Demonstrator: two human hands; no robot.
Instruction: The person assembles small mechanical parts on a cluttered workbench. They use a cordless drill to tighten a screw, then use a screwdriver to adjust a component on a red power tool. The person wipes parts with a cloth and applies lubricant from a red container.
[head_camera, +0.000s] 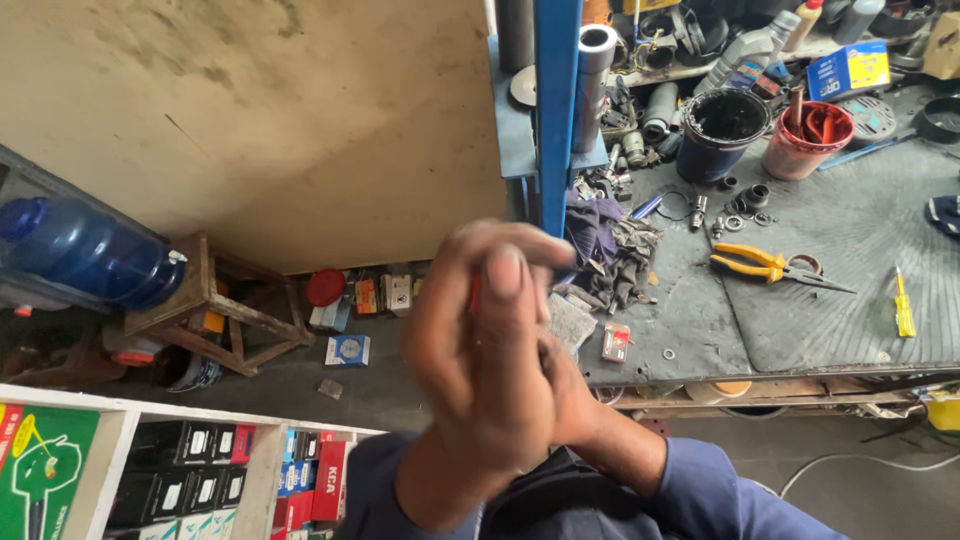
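both hands pressed together, left hand (480, 350) over right hand (565, 385); fingers (503, 285) clenched on small red item (474, 293), barely visible; yellow pliers (775, 265) untouched mid-bench (850, 300).

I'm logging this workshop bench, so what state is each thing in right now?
left hand: raised, pressed against the other hand, blurred
right hand: mostly hidden behind the left
small red thing: between the hands, barely visible
yellow pliers: lying flat on the bench, jaws closed
yellow screwdriver: lying flat
black bucket: upright, open
red tub: upright, tools inside
blue water jug: on its side
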